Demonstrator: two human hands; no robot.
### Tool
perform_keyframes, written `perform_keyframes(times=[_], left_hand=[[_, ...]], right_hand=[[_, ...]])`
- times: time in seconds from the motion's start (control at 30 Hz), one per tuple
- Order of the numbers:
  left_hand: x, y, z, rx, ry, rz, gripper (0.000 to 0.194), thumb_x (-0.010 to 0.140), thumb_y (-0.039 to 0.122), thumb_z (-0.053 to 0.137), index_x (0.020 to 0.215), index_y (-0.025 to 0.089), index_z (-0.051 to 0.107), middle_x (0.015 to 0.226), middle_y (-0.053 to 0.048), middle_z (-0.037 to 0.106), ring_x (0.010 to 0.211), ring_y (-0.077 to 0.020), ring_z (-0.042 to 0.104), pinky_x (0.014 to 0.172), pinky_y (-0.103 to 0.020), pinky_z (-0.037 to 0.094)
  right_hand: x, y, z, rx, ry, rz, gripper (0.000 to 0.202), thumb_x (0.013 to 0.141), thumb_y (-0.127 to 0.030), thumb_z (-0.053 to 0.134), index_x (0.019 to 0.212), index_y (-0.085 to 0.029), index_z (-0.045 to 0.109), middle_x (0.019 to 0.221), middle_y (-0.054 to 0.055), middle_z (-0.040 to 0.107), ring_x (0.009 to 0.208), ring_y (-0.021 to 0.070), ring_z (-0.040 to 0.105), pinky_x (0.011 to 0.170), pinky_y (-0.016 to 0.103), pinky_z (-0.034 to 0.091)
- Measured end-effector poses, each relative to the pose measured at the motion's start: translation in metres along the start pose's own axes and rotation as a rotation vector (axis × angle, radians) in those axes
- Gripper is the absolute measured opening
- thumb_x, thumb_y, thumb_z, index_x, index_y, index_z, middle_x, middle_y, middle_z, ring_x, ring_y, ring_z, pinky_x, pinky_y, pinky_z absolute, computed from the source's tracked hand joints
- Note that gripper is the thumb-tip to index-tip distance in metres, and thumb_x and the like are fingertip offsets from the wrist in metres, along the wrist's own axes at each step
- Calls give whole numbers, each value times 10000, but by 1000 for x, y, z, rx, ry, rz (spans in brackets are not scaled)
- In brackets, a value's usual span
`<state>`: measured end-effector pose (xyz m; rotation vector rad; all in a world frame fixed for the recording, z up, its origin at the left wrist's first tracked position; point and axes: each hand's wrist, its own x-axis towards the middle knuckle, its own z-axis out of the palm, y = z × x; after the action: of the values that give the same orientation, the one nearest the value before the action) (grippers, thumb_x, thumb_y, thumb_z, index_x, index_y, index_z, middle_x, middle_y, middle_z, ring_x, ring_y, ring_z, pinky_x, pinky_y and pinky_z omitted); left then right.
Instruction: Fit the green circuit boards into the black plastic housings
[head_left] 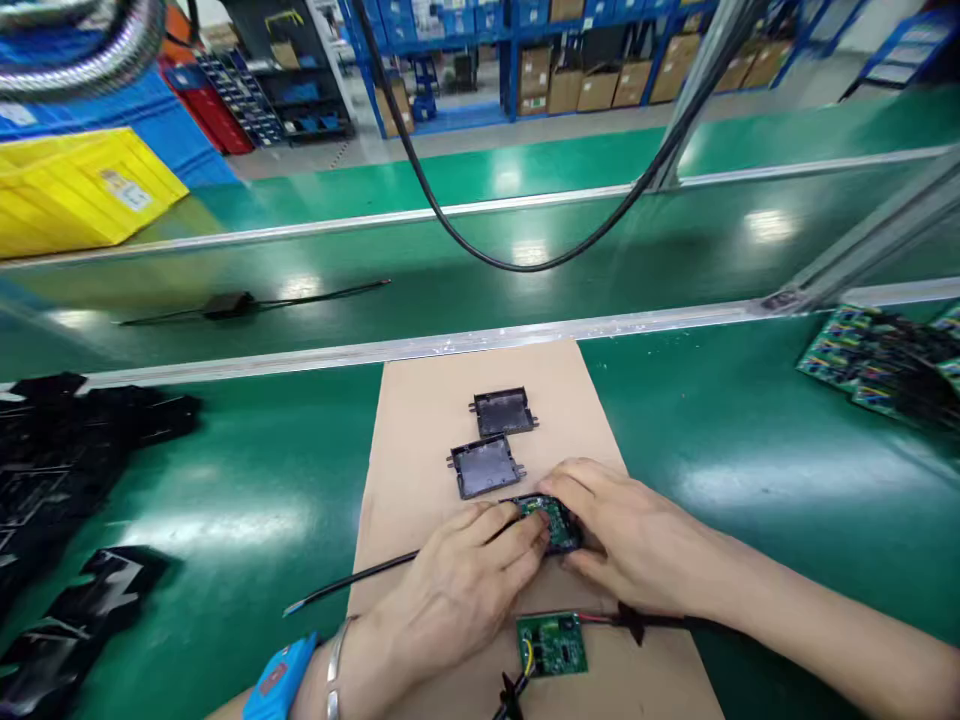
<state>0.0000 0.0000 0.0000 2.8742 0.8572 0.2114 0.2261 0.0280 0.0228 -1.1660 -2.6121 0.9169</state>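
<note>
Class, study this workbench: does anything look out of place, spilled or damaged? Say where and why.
A black box with cables lies alone on the green strip beyond the metal rail, apart from the piled circuit boards at right; that looks slightly stray. No spill or damage shows.

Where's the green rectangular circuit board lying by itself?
In the head view, the green circuit board lies low, right of centre, on brown cardboard, below the right hand.

left grip [461, 570]: palm down, fingers [517, 540] bent inward | right grip [626, 530]: fingers curled, thumb [591, 566] nearer body
</note>
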Motion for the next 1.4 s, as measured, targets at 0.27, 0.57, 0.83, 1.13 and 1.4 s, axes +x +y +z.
perform_keyframes(times=[0.27,0.57,0.83,1.13,1.4], left_hand=[[3,5,-1,-67,6,-45,178,936,146,460,1037,134,605,1309,-53,561,1167,-240,495,1016,-399,433],[1,8,1,-65,25,-70,225,933,131,466,1134,137,567,1349,-39,534,1157,-239,486,1002,-394,412],[1,6,2,-89,44,-81,241,894,105,483,1116,140,572,1324,-30,552,1169,-230,475,1014,-386,381],[1,5,2,-104,44,-63,242,889,118,488,1112,130,581,1318,-44,556,1153,-230,488,1013,-391,389],[3,4,-3,-108,32,-51,262,920,123,452,1148,118,581,1266,-56,584,1099,-226,520,986,-394,422]], right_hand=[[1,4,0,30,11,-4,528,743,-88,628,1240,-188,481,1171,89,544,1079,251,513,936,402,449],[-28,17,-19,121,3,242,20,906,-233,531,914,-219,520,792,-9,595,694,163,551,625,295,437],[-7,15,-9,107,27,-135,232,897,-51,363,851,-173,555,801,37,561,758,173,508,666,294,399],[-6,23,-21,-59,-29,-243,309,909,-31,321,881,-160,601,829,50,558,738,174,476,608,300,376],[-7,27,-15,-194,-28,-263,331,877,4,329,925,-161,612,880,72,598,783,186,521,654,301,434]])
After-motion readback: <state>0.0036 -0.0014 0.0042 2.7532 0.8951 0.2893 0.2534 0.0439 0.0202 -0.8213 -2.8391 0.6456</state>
